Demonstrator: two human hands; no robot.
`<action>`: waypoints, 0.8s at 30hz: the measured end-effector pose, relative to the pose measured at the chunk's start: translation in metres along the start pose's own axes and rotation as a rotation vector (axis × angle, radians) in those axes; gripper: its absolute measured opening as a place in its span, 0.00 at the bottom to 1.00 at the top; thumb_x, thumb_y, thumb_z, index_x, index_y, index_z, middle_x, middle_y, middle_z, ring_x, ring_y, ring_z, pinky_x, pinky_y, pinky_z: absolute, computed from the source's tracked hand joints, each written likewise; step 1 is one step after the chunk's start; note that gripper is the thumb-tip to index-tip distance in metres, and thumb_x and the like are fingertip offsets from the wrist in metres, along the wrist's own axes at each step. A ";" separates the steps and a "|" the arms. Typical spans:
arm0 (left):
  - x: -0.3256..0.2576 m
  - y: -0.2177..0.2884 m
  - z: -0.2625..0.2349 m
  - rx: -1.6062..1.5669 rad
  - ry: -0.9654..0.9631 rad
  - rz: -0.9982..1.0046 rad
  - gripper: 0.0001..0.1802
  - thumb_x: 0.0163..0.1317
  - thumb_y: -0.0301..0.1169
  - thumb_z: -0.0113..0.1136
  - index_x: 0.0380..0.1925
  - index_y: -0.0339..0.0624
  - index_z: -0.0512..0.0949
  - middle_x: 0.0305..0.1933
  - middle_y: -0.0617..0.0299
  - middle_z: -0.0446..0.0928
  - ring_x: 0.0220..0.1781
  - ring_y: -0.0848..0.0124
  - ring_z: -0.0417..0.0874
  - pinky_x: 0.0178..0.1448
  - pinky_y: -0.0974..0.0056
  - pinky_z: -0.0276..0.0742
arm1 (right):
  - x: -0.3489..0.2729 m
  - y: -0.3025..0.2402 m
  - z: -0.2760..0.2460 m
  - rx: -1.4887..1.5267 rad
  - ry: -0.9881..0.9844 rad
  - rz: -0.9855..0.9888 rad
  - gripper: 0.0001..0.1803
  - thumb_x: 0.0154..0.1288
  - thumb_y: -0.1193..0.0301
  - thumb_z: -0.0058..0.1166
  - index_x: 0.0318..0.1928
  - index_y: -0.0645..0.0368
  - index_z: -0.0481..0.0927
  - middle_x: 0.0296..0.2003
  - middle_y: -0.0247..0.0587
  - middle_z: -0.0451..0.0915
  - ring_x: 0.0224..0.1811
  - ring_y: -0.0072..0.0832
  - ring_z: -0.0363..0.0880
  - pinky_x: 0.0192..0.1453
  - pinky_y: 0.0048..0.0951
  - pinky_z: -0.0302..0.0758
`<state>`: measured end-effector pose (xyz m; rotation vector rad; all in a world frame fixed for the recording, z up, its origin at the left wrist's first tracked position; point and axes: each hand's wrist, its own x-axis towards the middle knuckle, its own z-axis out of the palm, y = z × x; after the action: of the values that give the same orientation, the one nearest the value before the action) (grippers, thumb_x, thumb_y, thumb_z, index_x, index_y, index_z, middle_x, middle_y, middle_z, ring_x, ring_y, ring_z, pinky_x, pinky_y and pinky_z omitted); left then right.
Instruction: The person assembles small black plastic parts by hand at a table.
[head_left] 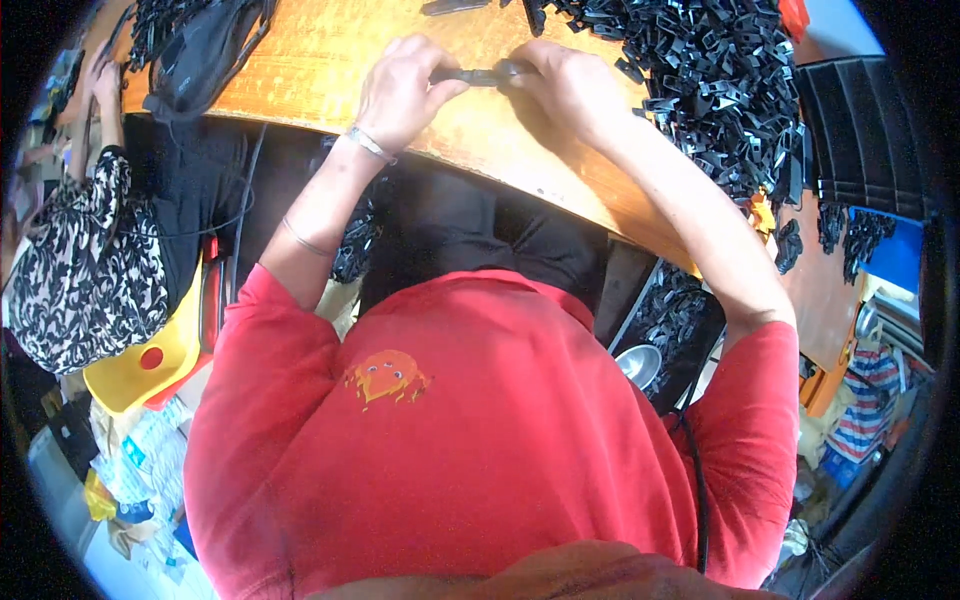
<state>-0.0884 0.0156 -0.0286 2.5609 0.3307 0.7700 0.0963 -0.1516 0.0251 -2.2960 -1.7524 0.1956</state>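
Observation:
Both of my hands meet over the wooden tabletop (300, 75), each pinching one end of a small, dark, narrow piece (478, 77). My left hand (405, 88) has its thumb and fingers closed on the left end. Closed on the other end is my right hand (565, 82). The piece looks like black plastic, but its exact kind is too small to make out. To the right of my right hand spreads a large heap of small black plastic parts (715, 95).
A black bag (205, 60) lies on the table at the left. Beyond it sits another person in a patterned top (95, 270), beside a yellow chair (150, 355). At the right stand a black ribbed panel (865, 135) and a striped bag (865, 400). A metal bowl (640, 365) is by my right side.

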 end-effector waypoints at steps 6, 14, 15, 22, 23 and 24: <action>0.002 -0.008 0.009 -0.047 0.030 0.021 0.13 0.58 0.34 0.77 0.37 0.39 0.86 0.38 0.56 0.82 0.45 0.54 0.83 0.51 0.54 0.79 | 0.011 0.008 0.028 0.067 0.197 -0.179 0.13 0.67 0.64 0.68 0.50 0.52 0.88 0.41 0.38 0.83 0.41 0.45 0.87 0.47 0.44 0.84; 0.009 0.001 0.018 -0.015 0.055 -0.024 0.13 0.58 0.35 0.77 0.34 0.38 0.84 0.36 0.54 0.80 0.41 0.54 0.84 0.48 0.54 0.79 | 0.037 -0.004 0.030 -0.047 0.189 -0.317 0.09 0.64 0.63 0.65 0.35 0.54 0.85 0.39 0.41 0.80 0.41 0.45 0.87 0.43 0.48 0.83; 0.009 -0.002 0.016 -0.025 0.047 -0.074 0.13 0.58 0.34 0.77 0.34 0.37 0.84 0.36 0.54 0.79 0.42 0.53 0.83 0.48 0.54 0.79 | 0.038 -0.005 0.029 -0.027 0.151 -0.304 0.08 0.65 0.63 0.64 0.36 0.54 0.86 0.39 0.41 0.80 0.42 0.45 0.87 0.43 0.48 0.83; -0.027 -0.030 -0.086 0.007 -0.564 -0.221 0.10 0.63 0.30 0.71 0.40 0.36 0.84 0.35 0.58 0.76 0.40 0.63 0.78 0.49 0.59 0.76 | -0.015 0.037 -0.017 -0.163 0.039 -0.233 0.10 0.68 0.62 0.61 0.42 0.53 0.88 0.41 0.44 0.83 0.44 0.47 0.87 0.46 0.46 0.84; -0.032 -0.033 -0.108 -0.117 -0.568 -0.309 0.11 0.66 0.30 0.70 0.44 0.36 0.84 0.37 0.59 0.78 0.42 0.66 0.79 0.51 0.61 0.76 | -0.029 0.065 -0.020 -0.147 0.139 -0.173 0.11 0.70 0.61 0.60 0.42 0.54 0.86 0.43 0.45 0.83 0.43 0.48 0.88 0.47 0.47 0.85; -0.039 -0.034 -0.123 -0.234 -0.569 -0.411 0.12 0.69 0.30 0.68 0.48 0.36 0.84 0.39 0.60 0.79 0.44 0.68 0.80 0.53 0.63 0.77 | -0.036 0.074 -0.023 -0.318 0.178 0.014 0.12 0.71 0.60 0.60 0.45 0.53 0.85 0.45 0.46 0.84 0.43 0.48 0.88 0.47 0.47 0.85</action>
<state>-0.1937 0.0741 0.0295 2.2552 0.5156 -0.0729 0.1613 -0.2073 0.0252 -2.4490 -1.7822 -0.2985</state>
